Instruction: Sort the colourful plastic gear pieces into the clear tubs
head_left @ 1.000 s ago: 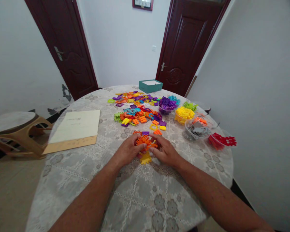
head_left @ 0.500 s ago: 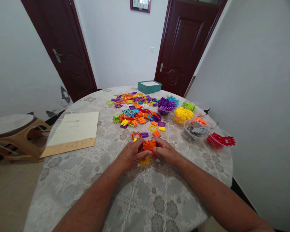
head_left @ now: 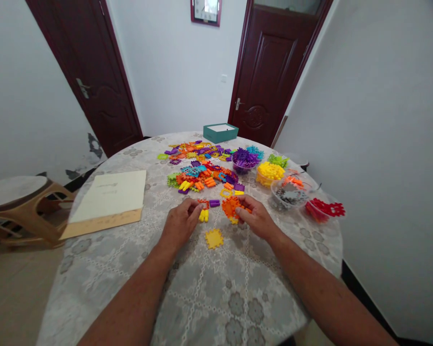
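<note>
In my right hand (head_left: 256,218) I grip a cluster of orange toothed interlocking tiles (head_left: 231,207), held up a little above the table, with a bit of yellow at its lower edge. My left hand (head_left: 180,223) has thumb and forefinger pinched at the near edge of an orange-red toothed frame (head_left: 204,203). Two yellow pegs (head_left: 204,216) lie just right of my left fingertips, and purple pegs (head_left: 214,203) lie beyond, between the hands. A flat yellow toothed tile (head_left: 214,238) rests on the tablecloth in front of me.
Piles of mixed coloured pieces (head_left: 202,175) spread across the table's middle. Clear bowls of sorted pieces stand on the right, among them yellow (head_left: 270,173), grey (head_left: 290,194) and red (head_left: 319,209). A green box (head_left: 220,134) is at the back; a paper folder (head_left: 108,197) lies left.
My hands have parted. The orange cluster has gone right and up with my right hand. My left hand has let go of it and moved left to the orange-red frame. The yellow tile is uncovered.
</note>
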Demonstrator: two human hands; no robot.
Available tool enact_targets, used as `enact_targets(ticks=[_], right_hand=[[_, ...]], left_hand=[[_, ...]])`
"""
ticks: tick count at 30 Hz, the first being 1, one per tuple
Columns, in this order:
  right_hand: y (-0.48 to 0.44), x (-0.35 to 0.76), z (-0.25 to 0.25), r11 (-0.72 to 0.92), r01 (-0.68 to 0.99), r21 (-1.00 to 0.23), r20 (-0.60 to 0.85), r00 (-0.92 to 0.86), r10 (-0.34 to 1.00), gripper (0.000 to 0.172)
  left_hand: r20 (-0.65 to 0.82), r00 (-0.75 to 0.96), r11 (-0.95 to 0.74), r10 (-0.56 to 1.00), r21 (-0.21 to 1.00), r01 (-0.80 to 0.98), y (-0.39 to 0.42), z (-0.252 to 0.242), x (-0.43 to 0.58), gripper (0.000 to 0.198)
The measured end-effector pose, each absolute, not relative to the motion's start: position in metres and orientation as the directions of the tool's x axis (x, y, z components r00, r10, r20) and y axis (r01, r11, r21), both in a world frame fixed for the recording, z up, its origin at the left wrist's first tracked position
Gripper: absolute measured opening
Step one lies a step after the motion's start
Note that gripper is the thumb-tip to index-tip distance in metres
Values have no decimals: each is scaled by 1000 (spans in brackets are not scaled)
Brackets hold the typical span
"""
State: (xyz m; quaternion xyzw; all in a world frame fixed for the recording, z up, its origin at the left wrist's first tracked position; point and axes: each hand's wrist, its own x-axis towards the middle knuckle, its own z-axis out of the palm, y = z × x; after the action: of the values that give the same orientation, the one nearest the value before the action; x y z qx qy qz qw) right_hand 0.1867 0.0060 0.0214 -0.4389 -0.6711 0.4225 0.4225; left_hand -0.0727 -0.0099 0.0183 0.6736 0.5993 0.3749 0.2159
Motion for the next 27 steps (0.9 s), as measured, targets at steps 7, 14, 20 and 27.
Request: enact_targets(ticks=[7,14,20,27], right_hand=[[10,211,40,383,370,-846,316,-231,920,40],[23,283,97,326,751,-574,546,55,836,44],[71,380,128,-161,951,-263,422,263,868,41],[118,418,117,-326,944,-59,121,331,936,42]], left_hand=[[253,10,-155,968,562,813,-7,13,-76,23],[198,93,-186,976,522,832,0,7,-80,27],[176,110,-184,978,499,847,3,8,-79,32],[160,93,-164,983,512,843,8,6,-83,33]])
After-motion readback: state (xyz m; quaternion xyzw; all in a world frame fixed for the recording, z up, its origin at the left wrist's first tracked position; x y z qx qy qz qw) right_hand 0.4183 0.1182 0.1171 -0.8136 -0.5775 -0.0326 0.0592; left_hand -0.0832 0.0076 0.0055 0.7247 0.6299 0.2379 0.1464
